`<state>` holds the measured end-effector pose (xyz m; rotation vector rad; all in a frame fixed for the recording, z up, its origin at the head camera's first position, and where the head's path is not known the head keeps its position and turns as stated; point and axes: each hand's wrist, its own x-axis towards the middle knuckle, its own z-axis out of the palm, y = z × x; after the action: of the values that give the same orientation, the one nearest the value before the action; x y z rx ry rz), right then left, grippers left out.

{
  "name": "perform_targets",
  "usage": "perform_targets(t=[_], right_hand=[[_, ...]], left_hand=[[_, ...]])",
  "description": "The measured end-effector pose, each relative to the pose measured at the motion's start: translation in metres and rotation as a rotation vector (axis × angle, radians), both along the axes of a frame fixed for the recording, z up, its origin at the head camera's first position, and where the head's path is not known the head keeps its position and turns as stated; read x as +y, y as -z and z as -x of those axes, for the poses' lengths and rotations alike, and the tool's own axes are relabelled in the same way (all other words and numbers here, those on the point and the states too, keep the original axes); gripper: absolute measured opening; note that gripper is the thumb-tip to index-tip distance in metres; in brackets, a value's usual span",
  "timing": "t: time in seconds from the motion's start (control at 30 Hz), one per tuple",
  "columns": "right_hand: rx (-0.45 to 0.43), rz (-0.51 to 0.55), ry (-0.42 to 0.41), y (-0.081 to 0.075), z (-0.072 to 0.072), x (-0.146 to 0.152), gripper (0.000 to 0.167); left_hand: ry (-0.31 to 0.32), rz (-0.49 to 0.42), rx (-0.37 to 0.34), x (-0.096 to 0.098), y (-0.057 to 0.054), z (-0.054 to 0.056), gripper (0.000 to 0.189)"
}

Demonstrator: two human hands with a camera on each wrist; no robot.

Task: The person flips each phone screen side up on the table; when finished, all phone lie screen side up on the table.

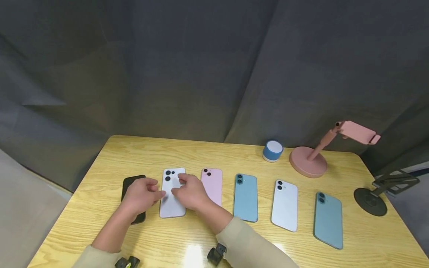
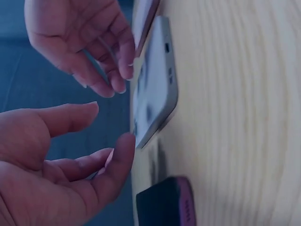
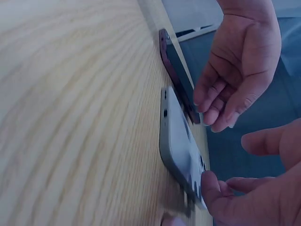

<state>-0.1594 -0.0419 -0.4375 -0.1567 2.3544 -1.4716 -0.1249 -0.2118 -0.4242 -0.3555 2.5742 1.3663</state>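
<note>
A white phone [image 1: 172, 203] lies camera side up on the wooden table, with several round lenses at its top. Over its left edge hovers my left hand [image 1: 141, 195], thumb and fingers loosely bent and apart, holding nothing. My right hand [image 1: 191, 190] is above its right side, fingers relaxed, thumb and forefinger spread. In the left wrist view the white phone [image 2: 157, 75] shows its bottom edge with the port, flat on the wood. Partly under my left hand lies a black phone [image 1: 139, 219]. A pink phone [image 1: 212, 182] lies just right, partly covered by my right hand.
Farther right lie a blue phone [image 1: 245, 199], another white phone [image 1: 285, 206] and a teal phone [image 1: 329, 221]. A blue and white cylinder [image 1: 272, 150] and a pink phone stand [image 1: 310, 162] are at the back. A black stand [image 1: 370, 201] is near the table's right edge.
</note>
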Motion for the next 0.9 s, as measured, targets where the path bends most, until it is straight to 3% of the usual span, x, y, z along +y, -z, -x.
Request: perform_targets(t=[0.1,0.27,0.5,0.73,0.9], right_hand=[[0.016,-0.027,0.000,0.001,0.001,0.006,0.057],[0.016,-0.030,0.007,0.003,-0.001,0.011,0.062],[-0.051,0.050,0.039,0.002,-0.003,0.010,0.063],[-0.070,0.018,0.096,0.000,0.002,0.006,0.068],[-0.065,0.008,0.082,-0.002,0.006,0.003,0.069]], left_hand=[[0.025,0.094,-0.004,0.006,0.004,0.002,0.053],[0.037,0.127,-0.009,0.014,0.009,0.001,0.053],[0.017,0.073,-0.010,0.016,0.010,0.001,0.047],[-0.110,-0.082,-0.042,0.020,0.013,0.002,0.047],[-0.161,-0.094,-0.029,0.019,0.014,0.003,0.048]])
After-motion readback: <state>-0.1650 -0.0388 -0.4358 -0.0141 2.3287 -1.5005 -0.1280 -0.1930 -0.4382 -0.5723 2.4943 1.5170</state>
